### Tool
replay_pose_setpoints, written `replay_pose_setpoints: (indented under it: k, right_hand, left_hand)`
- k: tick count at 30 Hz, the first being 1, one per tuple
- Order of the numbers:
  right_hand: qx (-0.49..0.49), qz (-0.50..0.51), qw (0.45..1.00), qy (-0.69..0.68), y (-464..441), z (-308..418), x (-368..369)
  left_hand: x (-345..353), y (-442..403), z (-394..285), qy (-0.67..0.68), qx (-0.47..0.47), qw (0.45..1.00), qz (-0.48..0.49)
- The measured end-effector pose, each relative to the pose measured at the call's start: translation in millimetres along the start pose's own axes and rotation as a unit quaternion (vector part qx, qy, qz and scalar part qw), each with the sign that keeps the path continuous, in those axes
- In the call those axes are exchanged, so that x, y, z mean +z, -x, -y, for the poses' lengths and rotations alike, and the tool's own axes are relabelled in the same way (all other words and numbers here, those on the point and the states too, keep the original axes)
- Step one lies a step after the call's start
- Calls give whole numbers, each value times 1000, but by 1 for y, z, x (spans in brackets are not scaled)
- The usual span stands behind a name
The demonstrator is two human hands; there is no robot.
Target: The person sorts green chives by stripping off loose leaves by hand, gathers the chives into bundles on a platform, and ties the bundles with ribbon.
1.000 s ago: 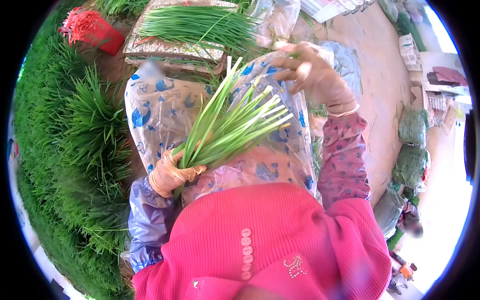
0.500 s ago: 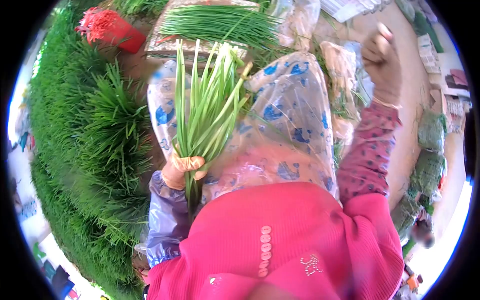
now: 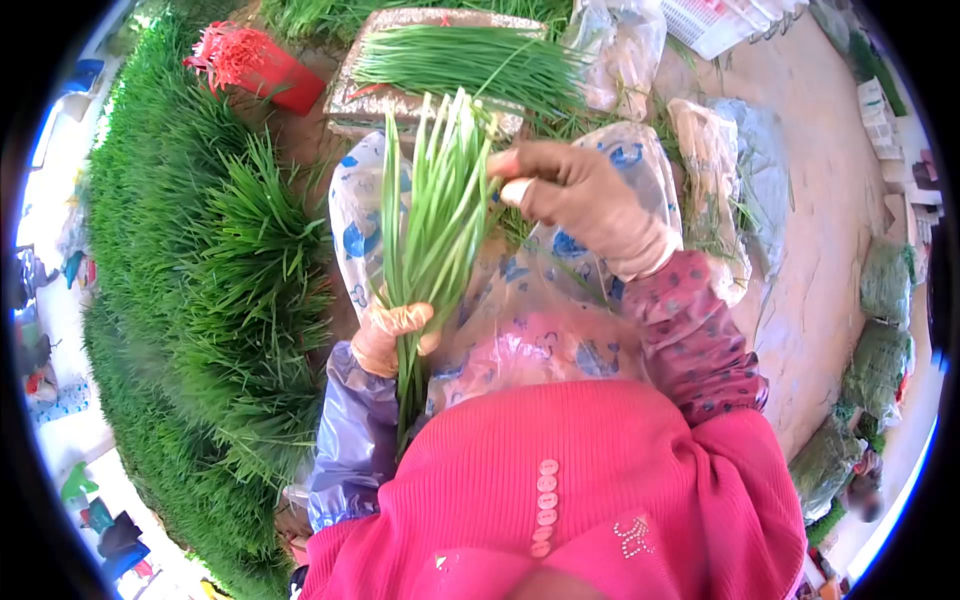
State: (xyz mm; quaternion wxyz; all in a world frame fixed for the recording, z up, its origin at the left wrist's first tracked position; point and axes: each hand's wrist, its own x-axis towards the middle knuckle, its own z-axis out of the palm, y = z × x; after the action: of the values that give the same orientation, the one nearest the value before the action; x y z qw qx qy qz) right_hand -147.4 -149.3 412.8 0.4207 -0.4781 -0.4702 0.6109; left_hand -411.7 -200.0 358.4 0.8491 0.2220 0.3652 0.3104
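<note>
My left hand [image 3: 393,335], in a thin glove, is closed round a bunch of garlic chives [image 3: 440,205], their pale ends upward. At the upper right edge of that bunch is my right hand [image 3: 590,200]. Its thumb and forefinger come close together in a pinch by the pale ends; what is between them, if anything, I cannot make out. Beneath both hands, a clear plastic apron [image 3: 560,265] with blue prints covers my lap.
A low board [image 3: 345,95] in front bears a pile of green chives [image 3: 465,62]. A red container of red ties [image 3: 285,80] stands beside it. Heaped greens [image 3: 205,300] line the left. Plastic bags [image 3: 700,175] lie on the right, with wrapped bundles [image 3: 880,365] farther out.
My right hand has swung in from the far right to the top of the bunch. My left hand keeps its hold on the chives. The whole view has shifted slightly.
</note>
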Motion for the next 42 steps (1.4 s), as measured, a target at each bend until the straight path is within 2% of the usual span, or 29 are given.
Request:
replay_pose_setpoints:
  k: [1,4,7,9,11,13,15,17,18,22,24,28,31,32,33,35,37,39,40,41,42]
  right_hand:
    - [46,33,998,-25,-3,-2,-1]
    - [33,23,999,-12,-7,4,2]
    - [49,-31,998,27,-9,10,-2]
    - [20,-95,995,1,-14,2,-13]
    - [28,-81,996,-2,-16,2,-19]
    - [7,-140,987,77,-15,12,-21]
    - [14,-108,992,64,-15,14,-31]
    - [23,-34,992,122,-12,21,-33]
    - [21,-31,984,172,-10,25,-31]
    - [11,40,990,134,-17,18,-40]
    - [80,-16,985,149,-17,28,-37]
    - [90,-12,978,188,-17,21,-36]
    - [10,-67,991,112,-15,9,-39]
    - [-10,-123,982,141,-15,9,-39]
    - [-7,-123,982,140,-16,10,-44]
    - [-61,-211,971,94,-12,13,-58]
    - [-28,-193,978,74,1,31,-63]
    - [108,-88,982,126,13,42,-61]
    - [144,-78,979,118,18,44,-53]
    - [147,-77,979,117,16,34,-51]
    - [132,-38,975,172,14,17,-50]
  left_hand:
    - [1,1,-1,-3,-1,1000,6]
    - [3,5,0,17,3,999,37]
    - [5,5,3,40,-13,999,32]
    - [10,3,0,31,-23,999,35]
    - [8,2,1,25,-24,999,26]
    - [-4,-3,4,14,-52,998,37]
    - [1,-2,5,15,-51,998,25]
    - [1,-1,4,9,-52,998,26]
    - [2,-1,3,23,-48,998,41]
    - [2,-2,1,0,-57,998,23]
    - [3,-2,0,-8,-61,998,29]
    - [8,-2,-2,-17,-75,997,27]
    - [4,-3,-1,-35,-88,995,33]
    - [3,-3,0,-42,-85,995,33]
    - [2,-4,0,-49,-82,995,34]
    - [4,-4,-1,-55,-86,994,29]
    - [6,-5,-2,-59,-88,994,23]
    - [8,-5,-1,-56,-71,996,6]
    - [8,-6,1,-56,-67,996,1]
    - [10,-7,1,-54,-69,996,-1]
    - [12,-8,0,-72,-63,995,0]
